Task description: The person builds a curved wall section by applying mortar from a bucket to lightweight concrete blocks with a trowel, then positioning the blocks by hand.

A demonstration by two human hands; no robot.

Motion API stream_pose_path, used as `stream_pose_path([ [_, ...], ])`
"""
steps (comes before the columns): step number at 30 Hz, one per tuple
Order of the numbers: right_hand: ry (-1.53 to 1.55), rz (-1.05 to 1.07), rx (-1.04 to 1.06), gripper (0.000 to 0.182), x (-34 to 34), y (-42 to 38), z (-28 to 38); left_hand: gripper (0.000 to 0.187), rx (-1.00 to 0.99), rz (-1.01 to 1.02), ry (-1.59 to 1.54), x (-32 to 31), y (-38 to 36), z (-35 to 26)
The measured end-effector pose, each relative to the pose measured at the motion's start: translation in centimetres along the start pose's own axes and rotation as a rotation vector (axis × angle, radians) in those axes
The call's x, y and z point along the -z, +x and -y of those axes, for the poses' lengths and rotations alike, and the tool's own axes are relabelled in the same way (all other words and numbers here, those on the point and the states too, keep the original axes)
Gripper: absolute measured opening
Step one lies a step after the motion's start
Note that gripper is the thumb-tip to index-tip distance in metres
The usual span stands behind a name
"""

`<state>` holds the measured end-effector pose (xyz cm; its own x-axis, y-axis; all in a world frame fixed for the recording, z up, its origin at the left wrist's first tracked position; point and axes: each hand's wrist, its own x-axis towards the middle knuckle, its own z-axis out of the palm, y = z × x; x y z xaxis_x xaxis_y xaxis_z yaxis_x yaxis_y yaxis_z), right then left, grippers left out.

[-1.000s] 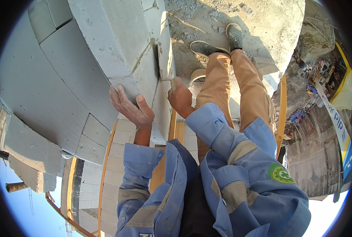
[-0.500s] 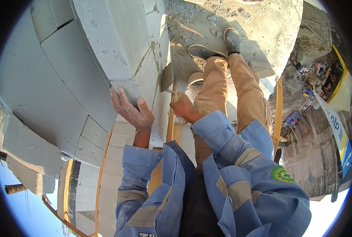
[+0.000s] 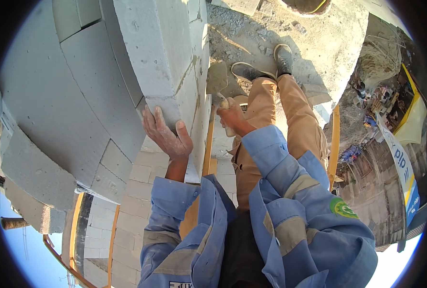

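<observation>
My left hand (image 3: 169, 135), dusty with its fingers apart, lies against the lower end of a pale grey block (image 3: 163, 108) in the wall. To its right, my right hand (image 3: 232, 118) is wrapped round the handle of a trowel (image 3: 217, 78). The trowel's flat blade points away from me, just right of the block wall's face. Greyish smears mark the joint between the blocks beside it.
Larger grey blocks (image 3: 74, 96) form a wall on the left. My shoes (image 3: 283, 59) stand on rubble-strewn concrete (image 3: 333, 33). A round container (image 3: 305, 5) is at the top edge. Yellow beams (image 3: 335, 144) and a banner (image 3: 399, 161) show to the right.
The trowel has moved right, off the block face, and its blade now shows flatter. My right hand has shifted slightly right. My left hand remains on the block. The round container has come into view.
</observation>
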<state>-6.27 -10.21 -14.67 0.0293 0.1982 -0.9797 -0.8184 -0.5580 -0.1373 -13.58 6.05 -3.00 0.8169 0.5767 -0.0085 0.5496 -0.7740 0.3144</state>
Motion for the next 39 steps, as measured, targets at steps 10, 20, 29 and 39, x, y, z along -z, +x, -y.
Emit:
stream_pose_path([
  [10, -0.417, -0.245, 0.543, 0.033, -0.2, 4.4, 6.2, 0.058, 0.028, 0.013, -0.012, -0.3, 0.3, -0.1],
  [20, -0.502, -0.400, 0.585, 0.034, 3.6, 11.8, 13.5, 0.057, 0.023, 0.023, 0.022, 0.0, 0.3, -0.2],
  [29, -0.688, -0.078, 0.674, 0.040, 11.0, 3.9, 12.3, 0.063, 0.039, 0.106, 0.041, 0.6, 0.1, 0.0],
  [39, -0.762, -0.430, 0.314, 0.038, 31.4, 6.7, 23.7, 0.080, 0.094, -0.067, 0.244, -0.4, 21.2, -8.2],
])
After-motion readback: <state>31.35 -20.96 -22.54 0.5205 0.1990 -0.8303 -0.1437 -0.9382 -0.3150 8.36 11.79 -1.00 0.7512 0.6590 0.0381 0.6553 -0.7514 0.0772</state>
